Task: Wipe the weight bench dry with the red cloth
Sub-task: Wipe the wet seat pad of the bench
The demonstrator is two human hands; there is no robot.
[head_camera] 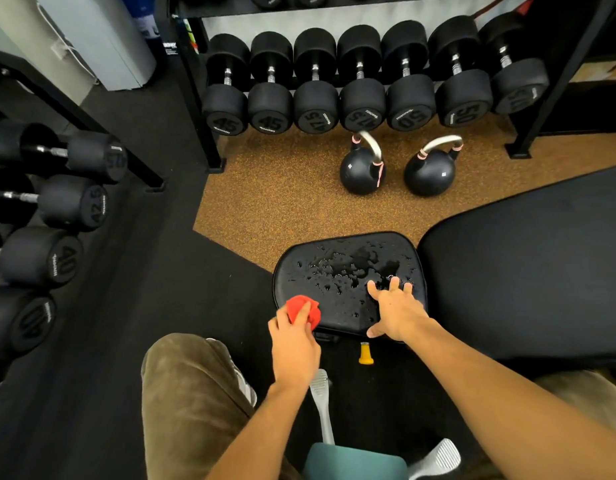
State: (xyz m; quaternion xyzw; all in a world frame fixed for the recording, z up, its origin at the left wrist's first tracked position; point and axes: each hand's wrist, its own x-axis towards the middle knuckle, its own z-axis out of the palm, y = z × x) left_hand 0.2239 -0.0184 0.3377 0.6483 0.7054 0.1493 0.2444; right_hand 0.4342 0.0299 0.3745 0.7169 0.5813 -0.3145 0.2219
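Note:
The black seat pad of the weight bench (334,251) lies in front of me, covered with water drops and small puddles. The long back pad (528,265) stretches to the right. My left hand (294,348) is shut on the bunched red cloth (301,306) at the seat pad's near left corner. My right hand (396,311) rests flat with fingers spread on the near right part of the wet seat pad, holding nothing.
Two black kettlebells (362,169) (427,171) stand on the brown floor beyond the seat. Dumbbell racks (351,95) (57,202) line the far side and the left. A yellow knob (366,353) and metal bench frame (322,403) sit below the seat. My knee (192,382) is at lower left.

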